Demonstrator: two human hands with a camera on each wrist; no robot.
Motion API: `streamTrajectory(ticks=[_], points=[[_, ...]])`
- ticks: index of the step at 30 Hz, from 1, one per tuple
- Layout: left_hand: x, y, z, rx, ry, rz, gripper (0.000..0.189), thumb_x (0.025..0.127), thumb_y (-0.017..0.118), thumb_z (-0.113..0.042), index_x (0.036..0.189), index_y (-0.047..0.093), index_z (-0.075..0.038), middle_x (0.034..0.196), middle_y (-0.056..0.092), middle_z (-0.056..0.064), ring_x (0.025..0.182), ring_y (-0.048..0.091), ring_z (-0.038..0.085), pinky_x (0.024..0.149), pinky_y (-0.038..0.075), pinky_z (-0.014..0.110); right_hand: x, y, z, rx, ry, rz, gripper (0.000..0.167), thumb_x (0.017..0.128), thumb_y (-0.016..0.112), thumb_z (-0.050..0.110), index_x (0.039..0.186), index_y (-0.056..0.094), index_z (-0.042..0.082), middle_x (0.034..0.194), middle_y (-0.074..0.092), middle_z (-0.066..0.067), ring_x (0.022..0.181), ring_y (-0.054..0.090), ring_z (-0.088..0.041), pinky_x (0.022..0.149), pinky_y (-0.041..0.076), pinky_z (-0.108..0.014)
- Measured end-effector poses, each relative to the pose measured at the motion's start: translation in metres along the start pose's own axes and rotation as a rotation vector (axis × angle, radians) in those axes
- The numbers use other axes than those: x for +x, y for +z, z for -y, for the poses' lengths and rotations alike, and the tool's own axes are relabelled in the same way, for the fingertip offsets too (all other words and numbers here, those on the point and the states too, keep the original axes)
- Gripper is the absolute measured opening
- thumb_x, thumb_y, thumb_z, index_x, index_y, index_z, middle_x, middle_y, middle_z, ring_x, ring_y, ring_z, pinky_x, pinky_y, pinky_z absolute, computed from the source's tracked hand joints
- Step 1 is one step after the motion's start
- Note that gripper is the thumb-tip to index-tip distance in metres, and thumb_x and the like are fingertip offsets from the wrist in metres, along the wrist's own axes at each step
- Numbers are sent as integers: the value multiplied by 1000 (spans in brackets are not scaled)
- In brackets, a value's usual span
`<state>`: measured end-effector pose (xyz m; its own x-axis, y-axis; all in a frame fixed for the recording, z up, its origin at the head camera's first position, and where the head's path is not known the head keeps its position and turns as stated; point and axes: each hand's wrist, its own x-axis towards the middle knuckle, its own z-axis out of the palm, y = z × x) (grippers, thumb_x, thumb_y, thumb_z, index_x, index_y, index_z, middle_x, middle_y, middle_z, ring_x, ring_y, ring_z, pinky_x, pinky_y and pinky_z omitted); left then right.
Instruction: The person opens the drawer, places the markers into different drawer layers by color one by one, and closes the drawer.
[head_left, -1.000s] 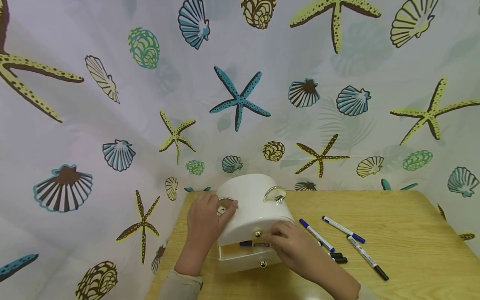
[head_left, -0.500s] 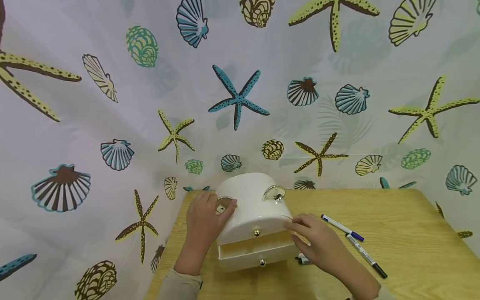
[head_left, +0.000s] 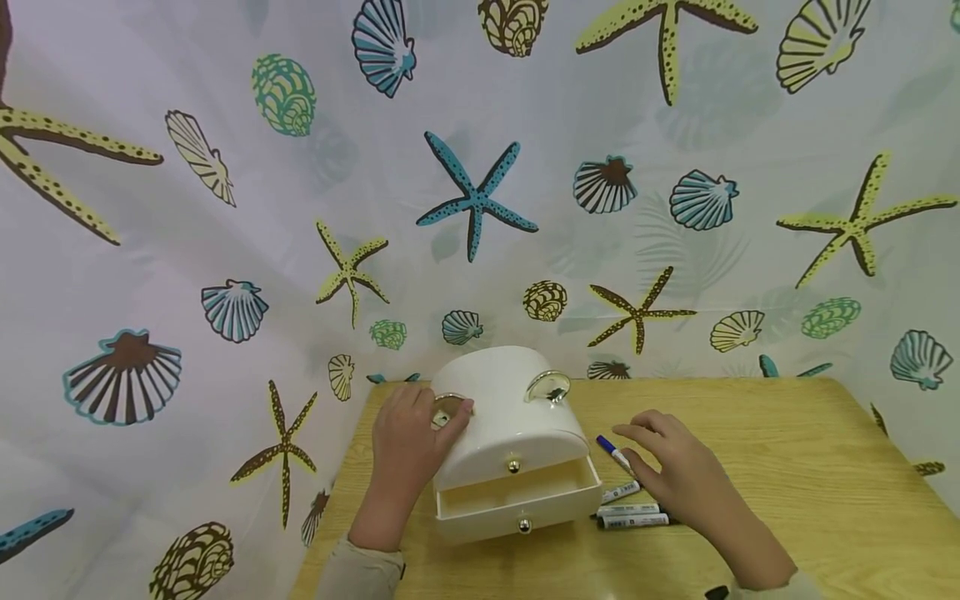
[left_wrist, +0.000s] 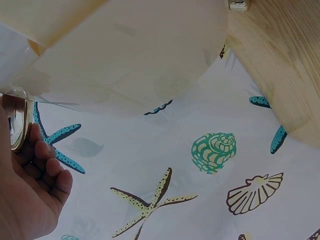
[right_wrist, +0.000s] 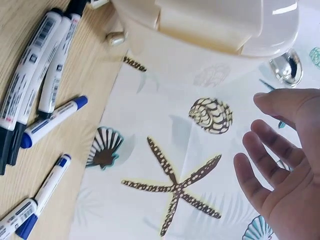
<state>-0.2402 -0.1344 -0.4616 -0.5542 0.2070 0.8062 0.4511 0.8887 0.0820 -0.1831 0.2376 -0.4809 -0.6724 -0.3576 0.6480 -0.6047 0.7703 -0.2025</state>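
Observation:
A white drawer box with a rounded top and gold-rimmed ear-like handles stands on the table. Its lower drawer is pulled out, with bare inner walls showing. My left hand holds the left ear of the box, thumb over its front. In the left wrist view, that hand's fingers curl behind the gold rim. My right hand hovers over the markers with fingers relaxed and nothing in them. Nearest to it is a blue-capped marker, partly covered by the hand. Several black-capped markers lie beside the drawer.
The wooden table runs to the right of the box. Two blue-ended markers show in the right wrist view, the other lying farther off. A seashell-print cloth hangs behind and along the left.
My right hand held a dark-capped marker at the drawer opening a second ago. It has moved right, over the markers, without it. That marker is out of sight. My left hand has stayed put.

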Motion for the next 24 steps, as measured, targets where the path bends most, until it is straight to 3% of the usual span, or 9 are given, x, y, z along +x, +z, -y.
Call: streamTrajectory(ticks=[6,11,17,24], points=[[0,0,0,-5,4,-7,56,93,78,-51,68,48,-11,69,50,2,62,46,20,54,39,32,-7,9,-18,0,70,61,41,83,89,4,121,77,13,106,68,1,88,62,-13,70,54,-32],[1,-1,-1,-3,2,-5,56,93,77,-50,68,48,-10,69,50,3,62,46,20,55,40,33,-12,20,-34,41,174,184,40,88,85,6,126,75,11,107,67,0,86,60,-11,71,54,-30],[1,0,0,0,1,2,56,93,77,-51,68,48,-10,69,50,3,62,46,20,55,39,32,-18,40,-56,116,316,328,38,94,79,6,131,71,6,111,66,-6,91,65,-21,74,57,-36],[1,0,0,0,-1,8,56,95,73,-53,68,48,-11,70,52,3,63,49,22,55,42,35,-22,63,-75,161,411,462,34,98,74,8,131,68,1,117,66,-16,98,68,-30,83,60,-48]])
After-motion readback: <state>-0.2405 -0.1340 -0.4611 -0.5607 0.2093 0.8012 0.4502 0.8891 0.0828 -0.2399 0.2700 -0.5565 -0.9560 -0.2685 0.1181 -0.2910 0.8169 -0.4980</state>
